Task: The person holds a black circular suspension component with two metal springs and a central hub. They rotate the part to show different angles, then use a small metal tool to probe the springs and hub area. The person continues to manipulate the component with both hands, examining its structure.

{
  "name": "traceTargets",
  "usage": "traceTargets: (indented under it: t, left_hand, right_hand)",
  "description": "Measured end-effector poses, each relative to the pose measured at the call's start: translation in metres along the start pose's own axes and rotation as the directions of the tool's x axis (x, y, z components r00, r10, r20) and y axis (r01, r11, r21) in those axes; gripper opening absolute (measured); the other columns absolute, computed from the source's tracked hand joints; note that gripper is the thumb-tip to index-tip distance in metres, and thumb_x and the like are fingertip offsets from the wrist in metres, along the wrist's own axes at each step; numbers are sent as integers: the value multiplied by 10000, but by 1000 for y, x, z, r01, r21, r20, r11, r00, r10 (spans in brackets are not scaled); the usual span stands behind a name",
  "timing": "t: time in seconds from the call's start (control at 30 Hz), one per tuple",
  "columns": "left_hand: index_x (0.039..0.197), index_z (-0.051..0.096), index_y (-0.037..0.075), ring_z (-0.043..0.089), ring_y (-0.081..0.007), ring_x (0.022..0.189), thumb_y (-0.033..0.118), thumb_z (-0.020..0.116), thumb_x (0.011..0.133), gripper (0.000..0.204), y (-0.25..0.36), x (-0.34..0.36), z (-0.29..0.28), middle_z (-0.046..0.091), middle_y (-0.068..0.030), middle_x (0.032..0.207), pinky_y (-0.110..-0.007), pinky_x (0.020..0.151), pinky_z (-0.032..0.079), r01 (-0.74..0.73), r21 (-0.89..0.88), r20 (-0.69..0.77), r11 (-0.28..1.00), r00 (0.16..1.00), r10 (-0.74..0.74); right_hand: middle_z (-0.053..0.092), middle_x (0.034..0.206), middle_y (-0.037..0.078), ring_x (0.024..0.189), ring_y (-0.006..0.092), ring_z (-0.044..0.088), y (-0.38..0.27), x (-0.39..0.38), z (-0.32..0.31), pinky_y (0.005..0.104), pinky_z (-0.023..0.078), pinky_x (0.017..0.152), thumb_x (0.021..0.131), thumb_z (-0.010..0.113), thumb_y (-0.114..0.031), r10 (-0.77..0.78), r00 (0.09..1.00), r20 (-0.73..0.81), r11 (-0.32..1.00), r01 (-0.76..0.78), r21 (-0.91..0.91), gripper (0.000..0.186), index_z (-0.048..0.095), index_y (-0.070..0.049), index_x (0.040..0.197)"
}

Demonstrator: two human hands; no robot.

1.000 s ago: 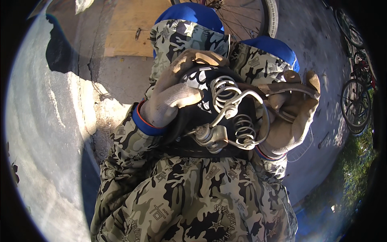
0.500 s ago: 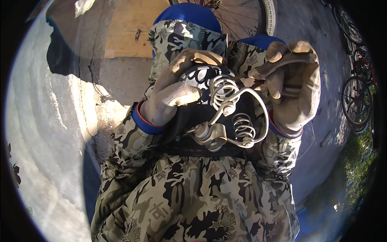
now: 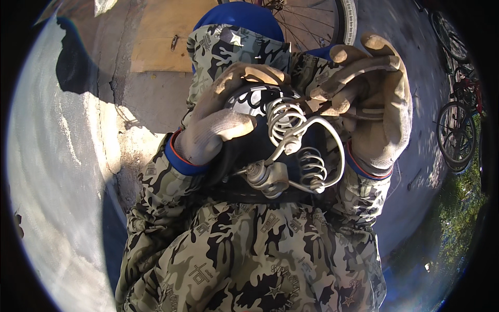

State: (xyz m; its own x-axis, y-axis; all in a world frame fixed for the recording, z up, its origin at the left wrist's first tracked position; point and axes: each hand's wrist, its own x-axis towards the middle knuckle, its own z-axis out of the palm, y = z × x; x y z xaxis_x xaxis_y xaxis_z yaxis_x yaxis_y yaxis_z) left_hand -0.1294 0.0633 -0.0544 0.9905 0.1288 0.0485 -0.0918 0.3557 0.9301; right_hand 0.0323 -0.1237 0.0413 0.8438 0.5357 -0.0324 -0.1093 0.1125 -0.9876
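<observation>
A bicycle saddle lies upside down across my lap, its black underside facing up. On it sit pale metal coil springs (image 3: 285,120), a bent wire frame and a clamp with a bolt (image 3: 266,176). My gloved left hand (image 3: 221,112) is closed around the saddle's far left edge, thumb on the near side. In my gloved right hand (image 3: 377,101) is a rusty brown pair of pliers (image 3: 326,106), its jaws at the saddle's edge beside the upper spring. Fingers partly hide the handles, and the exact spot the jaws touch is unclear.
Beyond my knees stands a bicycle wheel (image 3: 347,23) with a light tyre. A tan board (image 3: 161,49) lies on the concrete at the far left, with a small object on it. Several bicycles (image 3: 457,130) stand along the right side, near green plants (image 3: 452,223).
My right hand's fingers have shifted on the pliers and the hand has lifted slightly. My left hand keeps its hold, and the saddle has barely moved.
</observation>
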Motion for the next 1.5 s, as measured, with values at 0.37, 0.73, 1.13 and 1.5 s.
traceTargets:
  t: [0.37, 0.73, 1.13, 1.5]
  left_hand:
    - [1312, 559, -76, 567, -265, 1301, 352, 554, 959, 555, 4, 9, 5, 555, -233, 1400, -391, 1104, 452, 44, -97, 55, 994, 998, -39]
    - [1318, 555, -66, 574, -256, 1286, 271, 563, 906, 532, 9, 12, 5, 564, -211, 1389, -388, 1096, 459, 68, -158, 77, 985, 995, -56]
    - [1324, 550, -54, 582, -246, 1270, 182, 574, 848, 532, 13, 8, 6, 574, -188, 1376, -385, 1088, 466, 86, -201, 78, 976, 994, -72]
    - [1328, 546, -75, 588, -242, 1256, 45, 574, 871, 473, 18, -3, 10, 577, -190, 1382, -396, 1081, 477, 72, 54, -85, 996, 994, -67]
  right_hand:
    - [553, 1371, 330, 893, 240, 715, 20, -44, -18, 300, 642, 616, 1126, 389, -395, -191, 981, -20, 940, 189, 284, 594, 308, 16, 1547]
    - [591, 1333, 299, 894, 276, 722, 26, -51, -10, 305, 594, 599, 1101, 435, -446, -165, 982, -88, 957, 181, 227, 620, 338, -11, 1532]
    - [596, 1305, 298, 586, 146, 557, 16, -53, 6, 246, 500, 501, 1115, 410, -444, -236, 957, -167, 959, 257, 120, 613, 368, -8, 1544]
    - [669, 1076, 259, 569, 148, 627, 7, 44, 11, 245, 441, 456, 1085, 483, -311, -168, 858, 486, 981, 96, 170, 460, 555, 76, 1323]
